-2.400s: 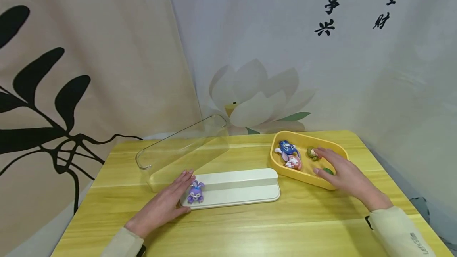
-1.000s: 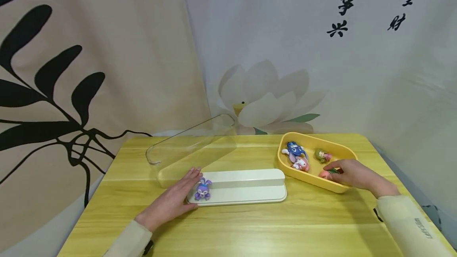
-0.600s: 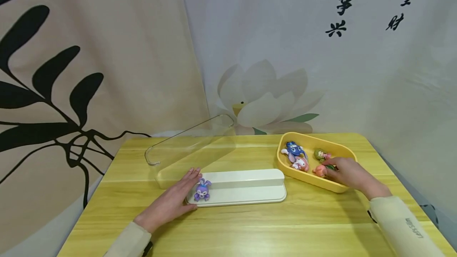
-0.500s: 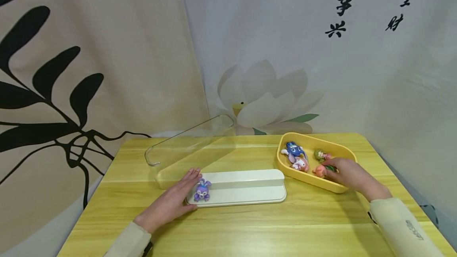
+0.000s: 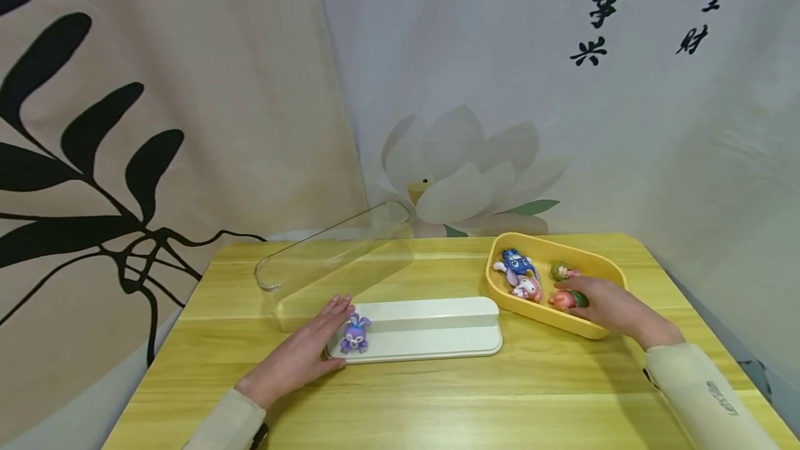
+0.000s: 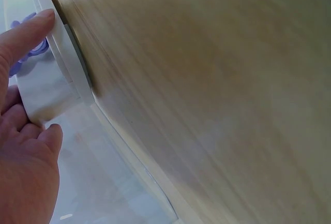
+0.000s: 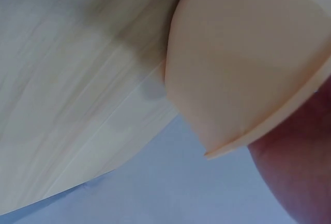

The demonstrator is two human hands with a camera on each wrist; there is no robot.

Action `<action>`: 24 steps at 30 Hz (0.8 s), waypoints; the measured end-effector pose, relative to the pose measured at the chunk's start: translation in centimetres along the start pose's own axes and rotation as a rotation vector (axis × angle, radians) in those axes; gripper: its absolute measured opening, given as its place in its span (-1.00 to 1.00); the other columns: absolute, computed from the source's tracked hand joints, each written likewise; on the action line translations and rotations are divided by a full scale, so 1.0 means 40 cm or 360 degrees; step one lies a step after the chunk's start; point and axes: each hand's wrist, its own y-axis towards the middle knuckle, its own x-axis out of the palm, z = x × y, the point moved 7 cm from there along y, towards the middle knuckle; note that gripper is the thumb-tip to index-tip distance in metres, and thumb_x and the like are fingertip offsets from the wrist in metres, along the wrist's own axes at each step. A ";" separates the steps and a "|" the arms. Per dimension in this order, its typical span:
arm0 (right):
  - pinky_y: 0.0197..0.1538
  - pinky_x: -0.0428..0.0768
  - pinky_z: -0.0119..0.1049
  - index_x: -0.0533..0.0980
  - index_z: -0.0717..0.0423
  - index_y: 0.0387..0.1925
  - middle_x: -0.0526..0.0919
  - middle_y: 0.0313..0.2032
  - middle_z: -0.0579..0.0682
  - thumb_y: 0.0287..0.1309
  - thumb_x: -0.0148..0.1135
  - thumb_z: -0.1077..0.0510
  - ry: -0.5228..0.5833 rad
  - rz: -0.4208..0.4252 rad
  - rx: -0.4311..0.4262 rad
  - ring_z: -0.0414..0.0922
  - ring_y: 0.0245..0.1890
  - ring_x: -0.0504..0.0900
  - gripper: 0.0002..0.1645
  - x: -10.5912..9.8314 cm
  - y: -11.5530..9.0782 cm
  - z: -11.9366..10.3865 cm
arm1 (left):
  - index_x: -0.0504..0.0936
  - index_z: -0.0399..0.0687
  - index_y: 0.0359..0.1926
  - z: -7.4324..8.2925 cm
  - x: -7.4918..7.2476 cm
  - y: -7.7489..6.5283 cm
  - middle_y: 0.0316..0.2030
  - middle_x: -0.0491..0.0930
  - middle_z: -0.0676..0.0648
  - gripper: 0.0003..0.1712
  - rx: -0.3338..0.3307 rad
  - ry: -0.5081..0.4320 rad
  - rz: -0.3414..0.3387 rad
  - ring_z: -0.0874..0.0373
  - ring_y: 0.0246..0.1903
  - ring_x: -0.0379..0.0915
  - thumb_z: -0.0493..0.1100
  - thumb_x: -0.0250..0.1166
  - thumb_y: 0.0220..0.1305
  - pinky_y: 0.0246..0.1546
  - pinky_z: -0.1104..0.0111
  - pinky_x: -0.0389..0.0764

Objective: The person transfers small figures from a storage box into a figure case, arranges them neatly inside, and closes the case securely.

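Observation:
My left hand holds the left end of a long white base, thumb at its front edge and fingertips at its back edge. A purple rabbit-eared figurine stands on that end, beside the fingers; the left wrist view shows the purple figurine partly behind a finger. Over the yellow tray, my right hand pinches a pink-and-green figurine lying in it. The tray wall hides these fingertips in the right wrist view, where part of the right hand shows at the tray's rim.
Also in the tray are a blue figurine, a pink-and-white one and a green-and-pink one. A clear cover lies behind the base at the left. A printed curtain hangs behind the wooden table.
My right hand has come down from over the tray to the pink-and-green figurine, which has shifted and turned slightly under the fingers. The left hand stays on the base.

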 end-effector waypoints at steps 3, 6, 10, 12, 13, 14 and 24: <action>0.03 0.71 0.15 0.67 0.30 0.03 0.75 -0.02 0.21 0.13 0.55 0.17 -0.0033 0.0012 -0.0059 0.22 -0.03 0.72 -0.55 0.003 0.007 -0.009 | 0.18 -0.16 0.60 -0.002 0.002 -0.001 0.62 0.02 -0.15 0.08 -0.0012 -0.0007 -0.0010 -0.09 0.59 -0.08 -0.05 0.56 0.19 0.49 0.02 0.21; -0.04 0.73 0.11 0.69 0.25 -0.04 0.76 -0.09 0.13 0.11 0.56 0.19 -0.0057 0.0017 -0.0102 0.15 -0.13 0.74 -0.61 0.005 0.011 -0.013 | 0.20 -0.19 0.59 -0.001 0.001 -0.001 0.61 0.05 -0.18 0.08 0.0009 0.0002 0.0016 -0.13 0.58 -0.05 -0.07 0.57 0.17 0.47 -0.01 0.23; -0.13 0.73 0.06 0.68 0.22 -0.04 0.76 -0.19 0.03 0.08 0.57 0.18 -0.0048 0.0035 -0.0074 0.05 -0.24 0.72 -0.60 -0.003 0.010 -0.011 | 0.22 -0.21 0.57 0.003 -0.002 -0.001 0.60 0.07 -0.21 0.08 0.0027 0.0002 0.0033 -0.16 0.56 -0.01 -0.08 0.59 0.15 0.45 -0.03 0.26; -0.15 0.72 0.04 0.67 0.21 0.00 0.75 -0.20 0.01 0.09 0.57 0.18 -0.0030 0.0050 -0.0021 0.01 -0.27 0.69 -0.57 -0.013 0.004 -0.008 | 0.22 -0.20 0.58 0.005 -0.003 0.000 0.60 0.06 -0.19 0.08 0.0021 -0.0001 0.0023 -0.14 0.57 -0.03 -0.07 0.58 0.16 0.46 -0.02 0.25; -0.16 0.72 0.04 0.66 0.20 0.03 0.74 -0.19 0.01 0.10 0.56 0.18 -0.0015 0.0060 0.0013 -0.01 -0.27 0.67 -0.55 -0.019 0.000 -0.007 | 0.21 -0.19 0.58 0.004 -0.003 0.001 0.60 0.05 -0.18 0.08 0.0011 -0.0004 0.0013 -0.12 0.57 -0.04 -0.06 0.57 0.16 0.46 -0.01 0.24; -0.17 0.71 0.05 0.65 0.21 0.06 0.74 -0.19 0.04 0.11 0.55 0.18 0.0002 0.0064 0.0041 0.00 -0.27 0.66 -0.53 -0.026 -0.004 -0.006 | 0.20 -0.18 0.58 0.004 -0.003 0.001 0.61 0.04 -0.18 0.08 0.0006 -0.0005 0.0004 -0.11 0.58 -0.06 -0.06 0.57 0.17 0.47 0.00 0.23; -0.04 0.68 0.24 0.59 0.26 0.20 0.71 0.04 0.25 0.19 0.50 0.18 0.0069 0.0145 0.0179 0.23 -0.04 0.69 -0.44 -0.084 -0.034 -0.041 | 0.19 -0.20 0.59 -0.001 0.000 0.001 0.60 0.05 -0.20 0.09 0.0005 0.0023 0.0005 -0.13 0.58 -0.05 -0.07 0.57 0.17 0.47 0.01 0.22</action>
